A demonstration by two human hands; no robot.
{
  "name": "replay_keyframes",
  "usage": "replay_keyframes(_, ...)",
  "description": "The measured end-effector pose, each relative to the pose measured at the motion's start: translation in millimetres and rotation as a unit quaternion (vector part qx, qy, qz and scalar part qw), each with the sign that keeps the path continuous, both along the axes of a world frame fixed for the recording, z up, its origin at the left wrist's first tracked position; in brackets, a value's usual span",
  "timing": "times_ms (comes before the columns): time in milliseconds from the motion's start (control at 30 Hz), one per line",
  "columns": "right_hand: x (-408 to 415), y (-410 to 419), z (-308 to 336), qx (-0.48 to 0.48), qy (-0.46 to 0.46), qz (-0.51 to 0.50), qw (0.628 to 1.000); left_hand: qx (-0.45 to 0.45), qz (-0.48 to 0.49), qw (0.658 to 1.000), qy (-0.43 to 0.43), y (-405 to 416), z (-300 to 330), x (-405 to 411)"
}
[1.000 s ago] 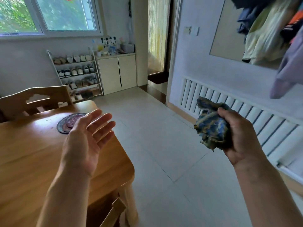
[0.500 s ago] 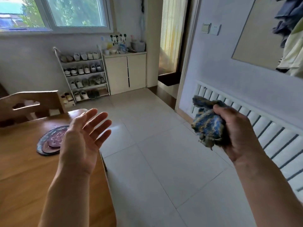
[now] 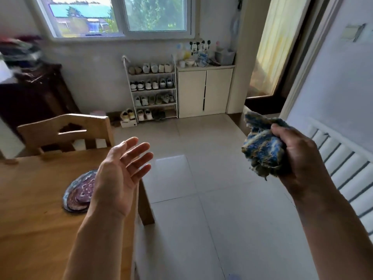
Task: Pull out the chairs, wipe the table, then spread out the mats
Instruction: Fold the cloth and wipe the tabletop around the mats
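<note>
A wooden table [image 3: 34, 215] fills the lower left. On it lies a stack of round patterned mats [image 3: 79, 193], partly hidden behind my left hand [image 3: 121, 174]. That hand hovers above the table's right edge, palm up, fingers apart and empty. My right hand [image 3: 298, 156] is raised over the floor at the right, shut on a crumpled blue and yellow cloth [image 3: 262, 146]. A wooden chair [image 3: 64, 132] stands pushed in at the table's far side.
Pale tiled floor [image 3: 201, 219] stretches right of the table. A white shoe rack [image 3: 153, 89] and a white cabinet [image 3: 204, 91] stand under the window. A white radiator [image 3: 343, 168] lines the right wall. A dark cabinet [image 3: 34, 93] sits at far left.
The view has swung left and pulled back, so the chair, the dark cabinet and more of the table show. Both hands keep their pose; the right still grips the cloth.
</note>
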State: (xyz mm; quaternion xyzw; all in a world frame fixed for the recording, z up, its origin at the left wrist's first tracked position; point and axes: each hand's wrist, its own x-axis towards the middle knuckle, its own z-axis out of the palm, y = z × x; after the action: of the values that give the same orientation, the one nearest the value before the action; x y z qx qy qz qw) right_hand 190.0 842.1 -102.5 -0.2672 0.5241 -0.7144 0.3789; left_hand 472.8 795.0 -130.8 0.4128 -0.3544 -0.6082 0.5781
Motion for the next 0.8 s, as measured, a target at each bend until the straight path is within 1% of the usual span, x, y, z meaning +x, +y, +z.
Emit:
replay_keyframes(100,-13.3,-55.0,-4.8,-0.012,0.001,0.031,0.999,0.002,0.038,0.999,-0.014,-34.8,-1.9,-12.1)
replay_keyframes(233,-41.3,-151.4,0.6,-0.026,-0.003,0.073,0.997,-0.016,0.102,0.993,-0.062,-106.3,4.3,-45.3)
replay_keyframes(300,-53.3,-198.6,6.0,-0.029,-0.005,0.091,0.995,-0.022,0.126,0.989,-0.069,-143.4,12.6,-62.5)
replay_keyframes(333,-57.7,-223.5,8.7,-0.03,-0.008,0.104,0.994,-0.026,0.132,0.989,-0.066,-162.4,17.2,-70.8)
replay_keyframes(467,-63.5,-311.3,14.0,-0.008,-0.026,0.162,0.986,-0.034,0.157,0.982,-0.101,-222.2,23.4,-91.7)
replay_keyframes(633,-48.6,-410.2,4.9,0.006,-0.045,0.243,0.969,-0.005,0.223,0.97,-0.101,-283.6,8.9,-71.2)
replay_keyframes(800,-13.7,-513.3,-10.6,0.004,-0.027,0.286,0.958,-0.007,0.269,0.956,-0.116,-364.2,-0.5,-34.8)
